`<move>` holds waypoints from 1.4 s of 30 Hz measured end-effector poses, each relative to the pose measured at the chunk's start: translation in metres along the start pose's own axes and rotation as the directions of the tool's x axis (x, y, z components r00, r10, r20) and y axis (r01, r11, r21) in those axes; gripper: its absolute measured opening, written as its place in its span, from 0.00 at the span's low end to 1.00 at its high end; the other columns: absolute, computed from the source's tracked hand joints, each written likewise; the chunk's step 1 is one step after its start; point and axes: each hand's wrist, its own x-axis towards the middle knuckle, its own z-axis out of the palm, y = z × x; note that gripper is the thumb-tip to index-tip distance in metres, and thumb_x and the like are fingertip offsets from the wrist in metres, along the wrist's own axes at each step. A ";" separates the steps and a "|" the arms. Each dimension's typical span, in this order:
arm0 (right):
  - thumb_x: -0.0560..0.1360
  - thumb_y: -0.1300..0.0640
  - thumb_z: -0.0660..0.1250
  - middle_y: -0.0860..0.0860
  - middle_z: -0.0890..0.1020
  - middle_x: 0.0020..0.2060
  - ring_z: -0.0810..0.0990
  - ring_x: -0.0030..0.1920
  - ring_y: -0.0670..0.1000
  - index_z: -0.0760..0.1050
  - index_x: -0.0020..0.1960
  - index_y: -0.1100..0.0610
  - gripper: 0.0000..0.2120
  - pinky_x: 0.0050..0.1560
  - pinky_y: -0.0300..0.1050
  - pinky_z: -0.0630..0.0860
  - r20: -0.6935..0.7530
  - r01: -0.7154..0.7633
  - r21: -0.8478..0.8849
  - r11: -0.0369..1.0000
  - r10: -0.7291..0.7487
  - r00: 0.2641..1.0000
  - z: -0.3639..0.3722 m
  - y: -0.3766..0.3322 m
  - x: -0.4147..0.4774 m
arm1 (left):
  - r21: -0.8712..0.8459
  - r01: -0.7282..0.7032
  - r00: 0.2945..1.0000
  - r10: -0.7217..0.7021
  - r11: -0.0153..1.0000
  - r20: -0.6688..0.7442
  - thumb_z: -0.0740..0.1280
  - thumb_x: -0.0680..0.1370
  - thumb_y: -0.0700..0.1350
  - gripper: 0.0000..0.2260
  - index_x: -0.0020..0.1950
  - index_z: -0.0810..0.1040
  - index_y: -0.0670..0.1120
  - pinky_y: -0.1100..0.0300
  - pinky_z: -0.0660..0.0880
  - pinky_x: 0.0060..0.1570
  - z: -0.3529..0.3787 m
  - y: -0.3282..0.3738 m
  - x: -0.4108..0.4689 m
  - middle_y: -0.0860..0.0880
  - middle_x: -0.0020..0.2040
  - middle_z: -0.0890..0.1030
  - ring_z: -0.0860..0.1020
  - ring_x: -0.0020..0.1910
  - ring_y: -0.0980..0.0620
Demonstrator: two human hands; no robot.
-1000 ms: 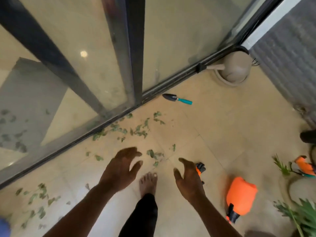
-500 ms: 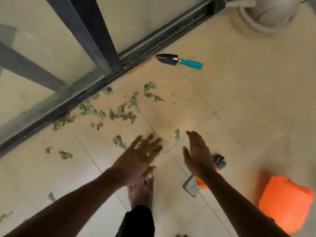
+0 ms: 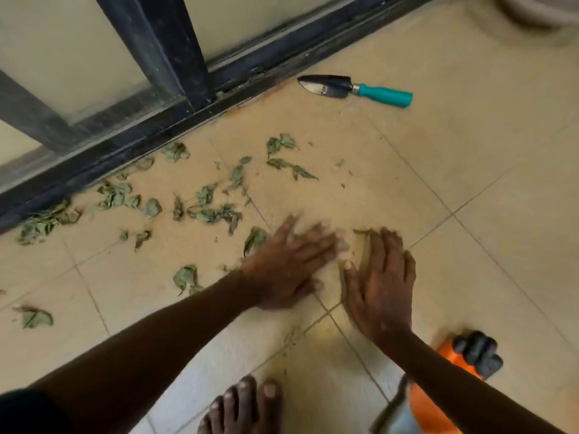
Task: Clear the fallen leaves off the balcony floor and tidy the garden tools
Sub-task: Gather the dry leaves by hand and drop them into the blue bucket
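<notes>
Leaf-gathering step. The left hand [image 3: 285,267] and right hand [image 3: 380,277] are spread flat, fingers straight, holding nothing. The crumpled green fallen leaves [image 3: 206,211] lie scattered beside the dark metal door track [image 3: 175,120]. The next move probably requires raking them into one pile.

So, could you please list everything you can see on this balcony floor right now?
fallen leaves: many, green, scattered on the tiles along the door track
hand trowel: one, dark blade with teal handle, on the floor near the door track
orange tool: one, orange and black, bottom right, partly hidden by the right forearm; kind unclear
pot: one, beige, top right corner, mostly cut off
door frame: one, dark, top left
floor tiles: several, beige, throughout
bare foot: one, bottom centre
left hand: one, fingers straight, blurred, low over the tiles
right hand: one, fingers straight, beside the left hand
</notes>
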 end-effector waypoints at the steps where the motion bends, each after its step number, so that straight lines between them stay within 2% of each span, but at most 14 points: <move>1: 0.82 0.39 0.53 0.61 0.59 0.81 0.53 0.82 0.60 0.56 0.81 0.61 0.36 0.78 0.67 0.54 0.015 0.021 -0.012 1.000 -0.020 1.000 0.002 0.000 0.002 | 0.016 0.083 0.997 -0.083 0.996 -0.006 0.43 0.85 0.62 0.32 0.85 0.40 0.48 0.35 0.34 0.77 -0.004 -0.015 0.005 0.45 0.85 0.41 0.37 0.83 0.43; 8: 0.81 0.29 0.40 0.59 0.41 0.83 0.36 0.82 0.59 0.38 0.83 0.61 0.44 0.79 0.68 0.41 0.102 0.092 -0.181 0.979 -0.074 0.992 0.026 -0.054 0.049 | -0.072 0.363 0.918 -0.370 0.929 -0.141 0.37 0.83 0.67 0.33 0.85 0.43 0.52 0.33 0.37 0.78 -0.048 -0.075 -0.030 0.46 0.85 0.39 0.37 0.83 0.45; 10: 0.83 0.31 0.40 0.58 0.39 0.83 0.35 0.82 0.58 0.38 0.83 0.60 0.42 0.79 0.68 0.39 0.164 0.232 -0.154 0.961 -0.206 0.965 0.032 -0.073 0.055 | -0.126 0.407 0.895 -0.422 0.905 -0.145 0.38 0.83 0.68 0.34 0.85 0.49 0.52 0.33 0.38 0.79 -0.043 -0.072 -0.051 0.46 0.85 0.42 0.38 0.83 0.45; 12: 0.84 0.35 0.46 0.54 0.41 0.83 0.36 0.83 0.54 0.41 0.84 0.57 0.38 0.80 0.66 0.41 0.246 0.471 -0.024 0.882 -0.451 0.858 0.035 -0.084 0.057 | -0.171 0.455 0.866 -0.479 0.874 -0.144 0.39 0.83 0.68 0.34 0.84 0.53 0.51 0.33 0.39 0.79 -0.030 -0.067 -0.068 0.46 0.85 0.44 0.39 0.84 0.46; 14: 0.84 0.39 0.51 0.52 0.47 0.84 0.40 0.83 0.51 0.46 0.84 0.55 0.35 0.80 0.63 0.45 0.195 0.536 0.098 0.839 -0.544 0.816 0.028 -0.085 0.062 | -0.229 0.503 0.826 -0.542 0.833 -0.154 0.40 0.84 0.67 0.34 0.84 0.56 0.50 0.32 0.41 0.79 -0.021 -0.059 -0.078 0.45 0.85 0.47 0.41 0.84 0.45; 16: 0.83 0.40 0.53 0.53 0.53 0.83 0.45 0.83 0.51 0.51 0.84 0.54 0.34 0.82 0.60 0.45 0.093 0.427 0.190 0.884 -0.449 0.889 0.013 -0.076 0.067 | -0.282 0.489 0.826 -0.542 0.825 -0.154 0.41 0.84 0.66 0.34 0.84 0.57 0.49 0.34 0.40 0.79 -0.021 -0.041 -0.086 0.45 0.85 0.48 0.43 0.84 0.45; 19: 0.84 0.43 0.55 0.56 0.56 0.82 0.51 0.83 0.55 0.55 0.83 0.56 0.32 0.81 0.60 0.49 0.022 0.349 0.137 0.927 -0.355 0.935 -0.004 -0.034 0.065 | -0.200 0.198 0.960 -0.231 0.960 -0.159 0.45 0.84 0.65 0.34 0.85 0.49 0.48 0.37 0.38 0.80 -0.013 0.015 -0.095 0.44 0.85 0.44 0.42 0.84 0.44; 21: 0.84 0.42 0.54 0.57 0.58 0.81 0.52 0.83 0.56 0.57 0.82 0.57 0.31 0.80 0.63 0.51 0.034 0.359 0.064 0.931 -0.362 0.932 -0.004 -0.006 0.057 | -0.158 0.019 0.991 -0.040 0.987 -0.126 0.49 0.84 0.66 0.35 0.85 0.47 0.47 0.37 0.38 0.80 -0.005 0.054 -0.093 0.42 0.85 0.43 0.40 0.84 0.43; 23: 0.84 0.42 0.54 0.58 0.60 0.80 0.54 0.82 0.57 0.59 0.80 0.58 0.30 0.79 0.64 0.53 0.031 0.349 0.032 0.936 -0.350 0.936 0.000 0.008 0.048 | -0.159 -0.033 0.993 0.014 0.987 -0.120 0.52 0.84 0.66 0.37 0.85 0.48 0.45 0.36 0.41 0.80 0.008 0.087 -0.083 0.41 0.85 0.44 0.41 0.84 0.41; 26: 0.84 0.43 0.54 0.59 0.63 0.79 0.58 0.80 0.57 0.61 0.79 0.58 0.29 0.79 0.63 0.54 -0.009 0.326 0.064 0.943 -0.326 0.945 0.003 0.011 0.047 | -0.183 0.007 0.994 -0.026 0.983 -0.102 0.52 0.83 0.67 0.39 0.85 0.49 0.42 0.33 0.46 0.78 0.025 0.122 -0.070 0.40 0.85 0.47 0.43 0.84 0.41; 30: 0.84 0.43 0.53 0.58 0.65 0.77 0.59 0.80 0.57 0.63 0.78 0.58 0.28 0.78 0.64 0.56 -0.032 0.331 0.055 0.942 -0.329 0.944 0.003 0.012 0.047 | -0.172 0.052 0.994 -0.066 0.984 -0.082 0.49 0.84 0.67 0.38 0.85 0.44 0.44 0.30 0.42 0.77 0.029 0.114 -0.055 0.42 0.85 0.43 0.40 0.84 0.43; 37: 0.84 0.44 0.55 0.58 0.66 0.76 0.61 0.79 0.57 0.65 0.77 0.59 0.27 0.77 0.64 0.58 -0.066 0.324 0.065 0.944 -0.320 0.945 0.005 0.015 0.048 | -0.088 0.567 0.818 -0.573 0.819 -0.056 0.40 0.85 0.65 0.33 0.85 0.41 0.48 0.29 0.39 0.76 0.000 -0.019 -0.012 0.42 0.84 0.39 0.39 0.83 0.42; 40: 0.83 0.44 0.55 0.58 0.66 0.77 0.61 0.79 0.58 0.64 0.78 0.59 0.28 0.77 0.64 0.57 -0.052 0.308 0.064 0.949 -0.305 0.951 0.005 0.014 0.048 | -0.108 0.564 0.812 -0.574 0.818 -0.104 0.39 0.84 0.66 0.35 0.85 0.42 0.46 0.30 0.40 0.77 -0.008 -0.019 -0.009 0.41 0.84 0.40 0.39 0.83 0.41; 42: 0.83 0.44 0.56 0.58 0.65 0.77 0.61 0.79 0.57 0.64 0.78 0.59 0.28 0.77 0.64 0.58 -0.056 0.298 0.052 0.953 -0.295 0.954 0.006 0.013 0.048 | -0.157 0.401 0.897 -0.421 0.903 -0.131 0.43 0.84 0.66 0.35 0.85 0.42 0.46 0.33 0.42 0.78 -0.009 0.010 -0.009 0.42 0.84 0.40 0.40 0.83 0.42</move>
